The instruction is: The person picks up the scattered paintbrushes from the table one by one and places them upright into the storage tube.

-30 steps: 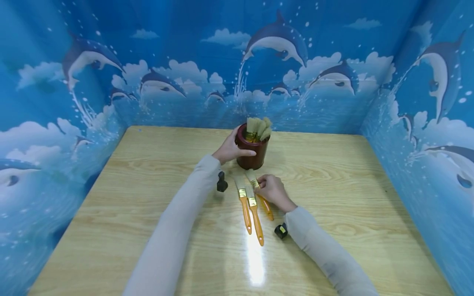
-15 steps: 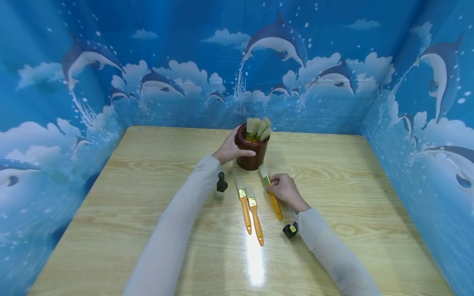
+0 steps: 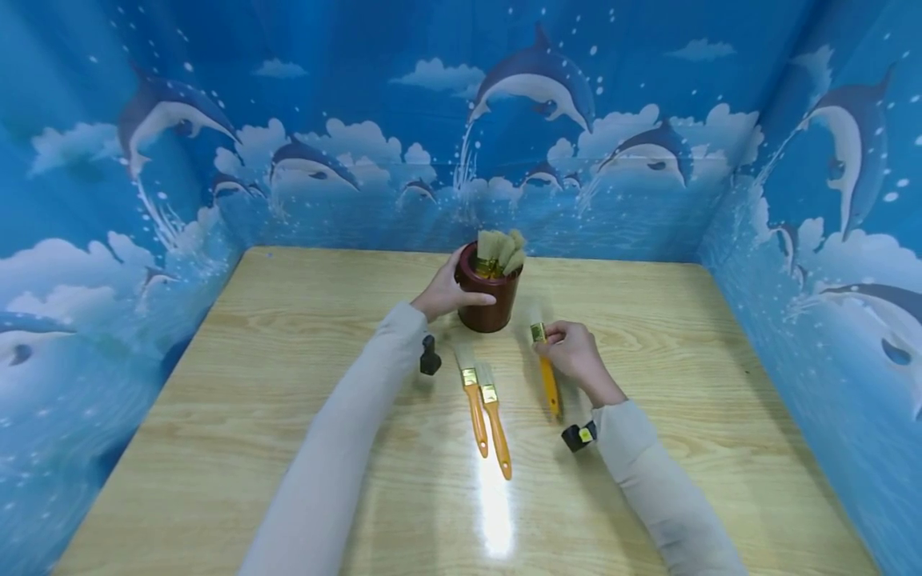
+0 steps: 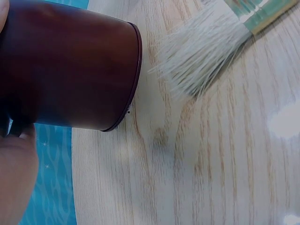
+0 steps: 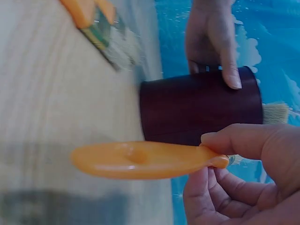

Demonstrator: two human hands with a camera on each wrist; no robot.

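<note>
My left hand (image 3: 448,293) grips the side of a dark red-brown cylindrical pot (image 3: 486,306), thumb across its front. Several paintbrushes (image 3: 497,248) stand in the pot, pale bristles up. To the right of the pot, my right hand (image 3: 574,350) pinches a paintbrush (image 3: 549,386) with an orange handle, near its gold metal band. Its bristles point toward the back. In the right wrist view, thumb and fingers close on the orange handle (image 5: 140,161). Two more paintbrushes, one on the left (image 3: 475,412) and one on the right (image 3: 497,428), lie side by side on the table in front of the pot.
The wood-grain table (image 3: 302,336) is bordered at the back and sides by a blue curtain (image 3: 346,216) printed with dolphins. Black wrist-camera mounts hang by both sleeves, one at the left (image 3: 430,356) and one at the right (image 3: 579,436).
My right hand has carried its paintbrush rightward, away from the two lying on the table, and turned it more upright in the view. The left hand has stayed on the pot.
</note>
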